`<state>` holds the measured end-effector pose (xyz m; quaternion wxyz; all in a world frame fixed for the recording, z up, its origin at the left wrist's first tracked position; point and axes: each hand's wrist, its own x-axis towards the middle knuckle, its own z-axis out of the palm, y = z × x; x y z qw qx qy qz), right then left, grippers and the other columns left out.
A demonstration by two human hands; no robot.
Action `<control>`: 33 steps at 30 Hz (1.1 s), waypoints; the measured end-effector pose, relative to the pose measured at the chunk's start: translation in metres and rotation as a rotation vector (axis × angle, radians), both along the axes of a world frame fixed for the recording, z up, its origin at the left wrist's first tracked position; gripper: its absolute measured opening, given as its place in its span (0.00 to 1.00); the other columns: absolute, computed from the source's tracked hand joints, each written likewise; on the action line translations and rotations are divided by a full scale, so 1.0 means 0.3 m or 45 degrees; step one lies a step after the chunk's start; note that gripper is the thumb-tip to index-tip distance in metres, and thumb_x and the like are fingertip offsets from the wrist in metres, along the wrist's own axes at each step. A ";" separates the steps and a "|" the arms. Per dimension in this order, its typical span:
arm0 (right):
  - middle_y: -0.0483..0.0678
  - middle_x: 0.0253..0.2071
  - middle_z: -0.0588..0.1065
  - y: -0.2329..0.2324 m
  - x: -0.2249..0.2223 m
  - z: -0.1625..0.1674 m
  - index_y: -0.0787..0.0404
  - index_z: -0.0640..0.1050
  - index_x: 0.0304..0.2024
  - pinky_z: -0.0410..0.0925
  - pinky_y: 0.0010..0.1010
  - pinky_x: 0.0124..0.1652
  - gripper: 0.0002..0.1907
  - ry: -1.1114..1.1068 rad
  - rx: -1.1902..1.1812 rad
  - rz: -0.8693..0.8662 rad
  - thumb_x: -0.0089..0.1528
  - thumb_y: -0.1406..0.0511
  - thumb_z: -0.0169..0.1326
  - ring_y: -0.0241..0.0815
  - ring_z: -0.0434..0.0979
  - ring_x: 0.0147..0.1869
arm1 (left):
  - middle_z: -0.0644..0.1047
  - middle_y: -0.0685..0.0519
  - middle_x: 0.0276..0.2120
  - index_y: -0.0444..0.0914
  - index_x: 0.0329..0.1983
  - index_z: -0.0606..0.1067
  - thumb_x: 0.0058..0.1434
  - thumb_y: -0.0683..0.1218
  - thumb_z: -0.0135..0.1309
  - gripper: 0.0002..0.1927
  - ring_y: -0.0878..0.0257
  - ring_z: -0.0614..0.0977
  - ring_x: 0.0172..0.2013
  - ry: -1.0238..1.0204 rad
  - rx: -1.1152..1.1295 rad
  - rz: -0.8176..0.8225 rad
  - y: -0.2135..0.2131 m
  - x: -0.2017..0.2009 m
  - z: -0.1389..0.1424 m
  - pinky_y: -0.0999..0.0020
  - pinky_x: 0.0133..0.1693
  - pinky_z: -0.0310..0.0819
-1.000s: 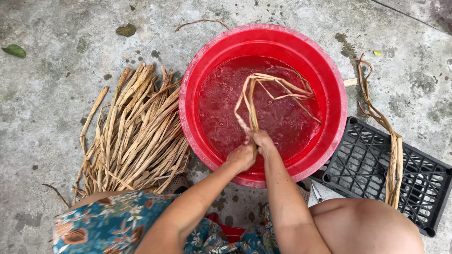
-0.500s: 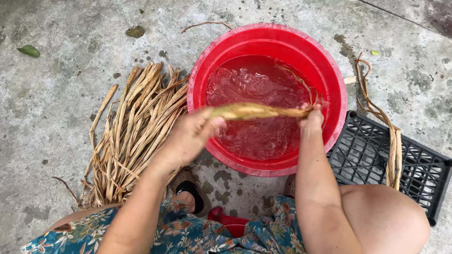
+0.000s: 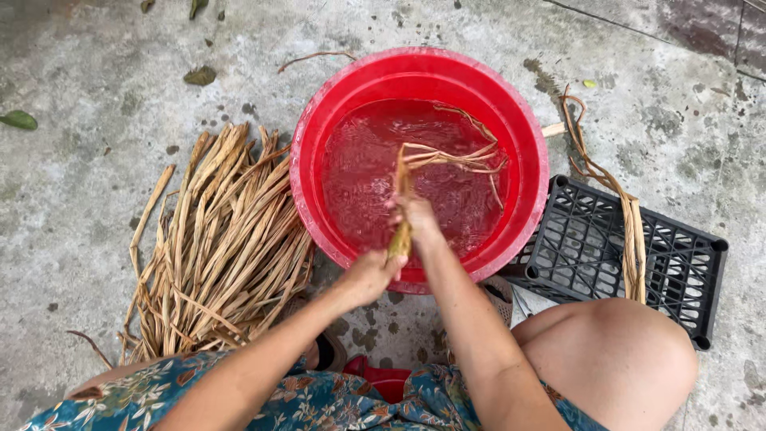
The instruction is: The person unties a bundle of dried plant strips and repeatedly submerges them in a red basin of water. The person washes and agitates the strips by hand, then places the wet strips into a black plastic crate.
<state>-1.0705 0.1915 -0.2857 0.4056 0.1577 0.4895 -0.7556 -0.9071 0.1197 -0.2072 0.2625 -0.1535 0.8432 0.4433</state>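
Wet, tan strips of dried plant fibre (image 3: 407, 199), gathered into 1 bunch, stand nearly upright at the near side of the round red plastic basin (image 3: 319, 120), and both hands grip them. In the head view, the person's right hand (image 3: 416, 215) is closed around the bunch over the water, a little above the lower grip. The left hand (image 3: 369, 275) is closed around the bunch's lower end, just at the basin's near rim. The 2 hands sit 1 above the other along the same bunch, close together but with a short length of fibre showing between them. Above the right hand the strips fan out to the right and trail across the reddish water (image 3: 359, 183), reaching toward the far right wall of the basin.

Left of the basin, a loose heap of dry, pale-brown fibre strips (image 3: 215, 247) lies on the grey concrete ground (image 3: 96, 199), its near edge just beside the basin wall. To the right, a black plastic lattice crate (image 3: 686, 271) rests on the ground, with 1 twisted bundle of strips (image 3: 630, 231) draped over it. The person's bare knee (image 3: 614, 359) is near the crate.
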 end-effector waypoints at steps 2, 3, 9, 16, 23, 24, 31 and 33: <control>0.44 0.24 0.74 0.085 -0.103 -0.083 0.62 0.79 0.52 0.60 0.18 0.19 0.13 -0.008 0.114 -0.183 0.68 0.72 0.45 0.28 0.65 0.19 | 0.72 0.53 0.28 0.41 0.36 0.72 0.74 0.63 0.33 0.27 0.59 0.76 0.29 -0.034 -0.005 -0.077 -0.004 0.050 0.087 0.59 0.37 0.77; 0.43 0.24 0.72 0.130 -0.154 -0.130 0.63 0.77 0.53 0.60 0.20 0.19 0.12 -0.032 0.095 -0.294 0.70 0.69 0.45 0.28 0.64 0.19 | 0.72 0.53 0.28 0.41 0.37 0.73 0.74 0.63 0.33 0.26 0.60 0.75 0.29 -0.047 -0.007 -0.114 -0.021 0.070 0.143 0.59 0.37 0.77; 0.41 0.22 0.68 0.402 -0.408 -0.339 0.57 0.70 0.43 0.57 0.24 0.20 0.11 -0.079 -0.182 -0.706 0.74 0.65 0.35 0.29 0.60 0.18 | 0.79 0.62 0.28 0.50 0.52 0.80 0.63 0.63 0.46 0.22 0.71 0.79 0.31 0.238 0.006 0.212 -0.313 0.203 0.535 0.72 0.35 0.76; 0.52 0.42 0.78 0.434 -0.445 -0.138 0.61 0.66 0.59 0.75 0.31 0.33 0.29 0.194 -0.162 -0.668 0.69 0.47 0.38 0.41 0.82 0.35 | 0.63 0.62 0.18 0.38 0.37 0.77 0.71 0.58 0.49 0.20 0.71 0.61 0.18 0.336 0.096 0.830 -0.562 0.277 0.612 0.73 0.18 0.52; 0.59 0.60 0.76 0.116 -0.127 0.090 0.58 0.56 0.74 0.75 0.46 0.57 0.48 0.397 0.510 0.229 0.61 0.36 0.37 0.52 0.83 0.55 | 0.71 0.53 0.33 0.43 0.66 0.70 0.62 0.43 0.56 0.27 0.68 0.66 0.23 0.203 0.386 0.586 -0.511 -0.015 0.213 0.72 0.23 0.64; 0.56 0.62 0.75 0.057 -0.061 0.074 0.57 0.52 0.74 0.69 0.43 0.62 0.47 0.351 0.462 0.395 0.64 0.36 0.33 0.51 0.81 0.59 | 0.77 0.50 0.43 0.43 0.70 0.64 0.63 0.40 0.54 0.30 0.64 0.77 0.40 0.396 0.169 0.385 -0.476 -0.045 0.121 0.65 0.46 0.75; 0.50 0.42 0.76 -0.075 0.111 -0.165 0.61 0.73 0.59 0.70 0.40 0.42 0.27 0.198 0.338 0.595 0.67 0.51 0.47 0.45 0.75 0.42 | 0.63 0.39 0.68 0.41 0.68 0.65 0.66 0.56 0.53 0.30 0.40 0.61 0.66 0.151 -0.355 -0.256 -0.159 -0.207 -0.296 0.50 0.69 0.53; 0.49 0.33 0.77 -0.020 0.044 -0.234 0.62 0.79 0.53 0.69 0.36 0.33 0.20 0.181 0.476 0.533 0.67 0.56 0.51 0.43 0.73 0.33 | 0.54 0.41 0.71 0.42 0.72 0.57 0.58 0.60 0.59 0.43 0.42 0.58 0.68 0.033 -0.200 -0.308 -0.082 -0.226 -0.337 0.50 0.67 0.51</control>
